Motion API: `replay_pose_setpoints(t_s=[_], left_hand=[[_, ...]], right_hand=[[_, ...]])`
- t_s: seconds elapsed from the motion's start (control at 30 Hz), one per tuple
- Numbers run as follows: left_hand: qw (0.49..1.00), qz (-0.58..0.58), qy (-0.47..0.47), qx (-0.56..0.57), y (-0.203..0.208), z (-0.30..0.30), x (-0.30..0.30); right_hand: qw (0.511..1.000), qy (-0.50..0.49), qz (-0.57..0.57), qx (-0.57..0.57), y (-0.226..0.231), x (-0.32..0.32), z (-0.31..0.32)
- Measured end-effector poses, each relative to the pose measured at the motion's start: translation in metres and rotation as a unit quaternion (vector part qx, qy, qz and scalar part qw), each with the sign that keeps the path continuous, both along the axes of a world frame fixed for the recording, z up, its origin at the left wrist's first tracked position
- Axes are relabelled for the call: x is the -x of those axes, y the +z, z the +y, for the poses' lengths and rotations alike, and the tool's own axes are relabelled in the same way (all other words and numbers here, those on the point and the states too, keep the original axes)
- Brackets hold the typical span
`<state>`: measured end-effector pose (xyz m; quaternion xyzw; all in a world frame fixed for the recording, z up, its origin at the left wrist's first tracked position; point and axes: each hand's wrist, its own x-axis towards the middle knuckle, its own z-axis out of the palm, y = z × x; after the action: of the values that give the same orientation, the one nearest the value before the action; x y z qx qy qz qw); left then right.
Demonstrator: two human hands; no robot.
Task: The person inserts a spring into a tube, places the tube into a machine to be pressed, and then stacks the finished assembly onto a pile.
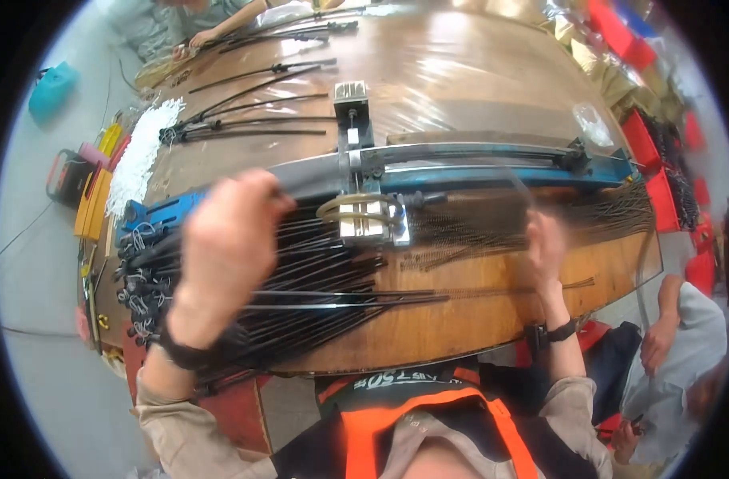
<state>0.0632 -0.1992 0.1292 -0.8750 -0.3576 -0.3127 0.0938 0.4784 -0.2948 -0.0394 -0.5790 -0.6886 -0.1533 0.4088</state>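
Note:
My left hand is raised over a dense heap of black cables with black end fittings. Its fingers are curled together; blur hides what they hold, if anything. Farther right, my right hand hovers over thin dark wires spread on the table, its fingers pointing away from me and smeared by motion. A pale blurred streak shows just beyond those fingertips. Between the hands stands a metal clamp block with a looped hose, joined to a long blue rail fixture. Neither hand touches that block.
More black cables lie on the far left of the wooden table, beside a pile of white pieces. Red bins stand along the right. A co-worker's hand is at right; another person's hand is at far left.

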Motion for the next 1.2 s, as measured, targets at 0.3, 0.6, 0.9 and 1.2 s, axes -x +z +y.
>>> replay_pose_setpoints(t_s=[0.3, 0.6, 0.9, 1.2], left_hand=[[0.995, -0.059, 0.084, -0.013, 0.03, 0.038, 0.067], [0.986, -0.053, 0.154, 0.04, -0.015, 0.017, 0.128], [0.987, -0.046, 0.145, 0.051, -0.023, 0.039, 0.123], [0.988, 0.075, 0.058, 0.123, -0.065, 0.073, 0.076]], right_hand=[[0.927, 0.299, 0.203, 0.104, 0.07, 0.148, 0.171], [0.934, 0.34, 0.05, 0.101, 0.071, 0.193, 0.209], [0.955, 0.272, -0.115, 0.028, 0.072, 0.19, 0.21], [0.979, -0.022, -0.202, 0.0, 0.057, -0.047, 0.121]])
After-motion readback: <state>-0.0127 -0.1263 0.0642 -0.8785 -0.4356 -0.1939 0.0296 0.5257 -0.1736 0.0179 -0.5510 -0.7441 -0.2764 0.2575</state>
